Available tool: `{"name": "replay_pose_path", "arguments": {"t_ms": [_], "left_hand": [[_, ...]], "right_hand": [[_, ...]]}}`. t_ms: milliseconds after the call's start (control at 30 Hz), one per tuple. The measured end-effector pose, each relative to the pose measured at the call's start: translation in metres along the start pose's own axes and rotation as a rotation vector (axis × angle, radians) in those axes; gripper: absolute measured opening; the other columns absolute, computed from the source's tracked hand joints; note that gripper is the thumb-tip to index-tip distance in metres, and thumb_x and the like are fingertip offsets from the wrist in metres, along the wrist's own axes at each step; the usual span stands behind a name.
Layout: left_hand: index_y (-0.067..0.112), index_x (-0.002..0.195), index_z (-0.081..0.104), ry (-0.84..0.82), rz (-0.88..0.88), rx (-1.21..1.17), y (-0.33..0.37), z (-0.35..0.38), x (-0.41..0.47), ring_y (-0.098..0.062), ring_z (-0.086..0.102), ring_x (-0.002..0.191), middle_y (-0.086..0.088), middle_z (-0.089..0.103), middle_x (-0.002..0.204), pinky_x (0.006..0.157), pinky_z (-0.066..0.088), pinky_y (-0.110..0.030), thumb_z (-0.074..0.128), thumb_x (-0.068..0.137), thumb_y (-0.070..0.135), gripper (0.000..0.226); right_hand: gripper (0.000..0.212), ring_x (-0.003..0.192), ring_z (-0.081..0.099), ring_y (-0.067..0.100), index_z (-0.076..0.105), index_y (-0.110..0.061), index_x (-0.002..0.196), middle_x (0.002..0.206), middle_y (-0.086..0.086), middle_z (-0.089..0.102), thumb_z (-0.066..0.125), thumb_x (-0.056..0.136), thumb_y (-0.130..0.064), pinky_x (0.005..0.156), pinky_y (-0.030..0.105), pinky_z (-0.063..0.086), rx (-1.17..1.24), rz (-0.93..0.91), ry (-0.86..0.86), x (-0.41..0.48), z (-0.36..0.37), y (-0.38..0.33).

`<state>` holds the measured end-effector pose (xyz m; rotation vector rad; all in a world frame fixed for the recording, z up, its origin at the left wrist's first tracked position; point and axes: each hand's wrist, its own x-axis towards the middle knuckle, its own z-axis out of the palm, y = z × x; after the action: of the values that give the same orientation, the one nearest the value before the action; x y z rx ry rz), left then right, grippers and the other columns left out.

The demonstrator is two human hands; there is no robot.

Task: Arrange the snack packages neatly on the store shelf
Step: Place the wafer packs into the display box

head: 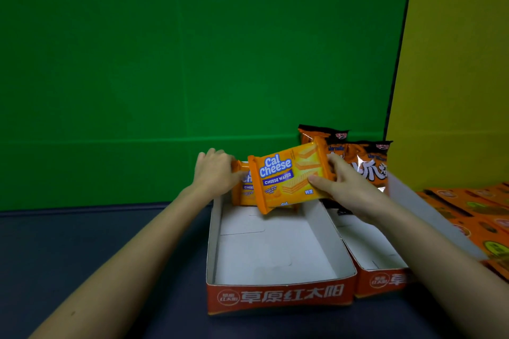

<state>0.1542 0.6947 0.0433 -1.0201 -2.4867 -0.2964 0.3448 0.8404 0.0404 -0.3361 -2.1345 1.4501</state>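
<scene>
Clearly early going: the left hand point(213, 173) pinches the left edge of a standing Cal Cheese wafer pack point(246, 187) at the twelve-o'clock end of the left tray point(278, 297). Just in front, the right hand point(349, 187) grips a second wafer pack point(289, 176) by its right edge, tilted and not yet seated. At its two o'clock, orange-and-black snack bags point(366, 165) stand in the right tray point(382, 281). Both trays are mostly bare, so I judge most of the stocking is left.

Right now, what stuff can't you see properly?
Head view, the only one:
The rear pack is mostly covered by the front pack and the left hand.
The chip bags have their bottoms hidden behind the right hand.
The right tray has its label partly covered by the right arm.
The orange packs are cut off by the right edge, and their print is too blurry to read.
</scene>
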Motion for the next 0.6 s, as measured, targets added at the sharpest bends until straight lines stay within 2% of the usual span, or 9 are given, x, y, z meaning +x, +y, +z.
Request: {"name": "replay_pose_path", "arguments": {"t_ms": [200, 300, 367, 467, 600], "left_hand": [[0.009, 0.095, 0.070, -0.065, -0.037, -0.088, -0.005, -0.011, 0.000, -0.032, 0.051, 0.110, -0.015, 0.066, 0.104, 0.088, 0.033, -0.035, 0.044, 0.094, 0.028, 0.032], [0.008, 0.084, 0.068, -0.101, -0.060, -0.094, -0.004, -0.016, 0.001, -0.033, 0.052, 0.107, -0.018, 0.066, 0.101, 0.086, 0.033, -0.034, 0.047, 0.088, 0.021, 0.025], [0.010, 0.092, 0.070, -0.134, -0.073, -0.121, -0.008, -0.017, 0.003, -0.031, 0.053, 0.109, -0.015, 0.066, 0.106, 0.090, 0.033, -0.034, 0.048, 0.086, 0.018, 0.024], [0.018, 0.106, 0.068, -0.145, -0.066, -0.213, -0.017, -0.021, 0.002, -0.027, 0.053, 0.116, -0.006, 0.065, 0.118, 0.098, 0.035, -0.033, 0.050, 0.085, 0.014, 0.028], [0.011, 0.112, 0.065, 0.001, -0.043, -0.313, -0.024, -0.026, -0.006, -0.028, 0.056, 0.113, -0.009, 0.065, 0.117, 0.097, 0.042, -0.036, 0.053, 0.084, 0.011, 0.031]], "right_hand": [[0.026, 0.097, 0.058, 0.017, 0.041, -0.016, 0.112, 0.115, 0.006, 0.057, 0.056, 0.091, -0.009, 0.080, 0.026, 0.051, -0.128, -0.003, 0.014, 0.006, 0.019, -0.006], [0.029, 0.103, 0.059, 0.020, 0.040, -0.015, 0.116, 0.121, 0.009, 0.058, 0.055, 0.092, -0.012, 0.093, 0.038, 0.051, -0.163, 0.031, -0.015, 0.008, 0.029, -0.005], [0.034, 0.106, 0.058, 0.021, 0.038, -0.011, 0.122, 0.124, 0.010, 0.056, 0.055, 0.092, -0.013, 0.096, 0.039, 0.049, -0.226, 0.027, -0.019, 0.008, 0.033, -0.007], [0.046, 0.106, 0.058, 0.025, 0.032, -0.009, 0.128, 0.118, 0.009, 0.055, 0.058, 0.090, -0.011, 0.090, 0.037, 0.050, -0.453, -0.018, 0.002, 0.010, 0.034, -0.011], [0.058, 0.093, 0.052, 0.018, 0.032, -0.015, 0.129, 0.107, 0.002, 0.051, 0.065, 0.082, -0.009, 0.072, 0.026, 0.041, -0.702, -0.079, 0.008, 0.014, 0.038, -0.013]]}}
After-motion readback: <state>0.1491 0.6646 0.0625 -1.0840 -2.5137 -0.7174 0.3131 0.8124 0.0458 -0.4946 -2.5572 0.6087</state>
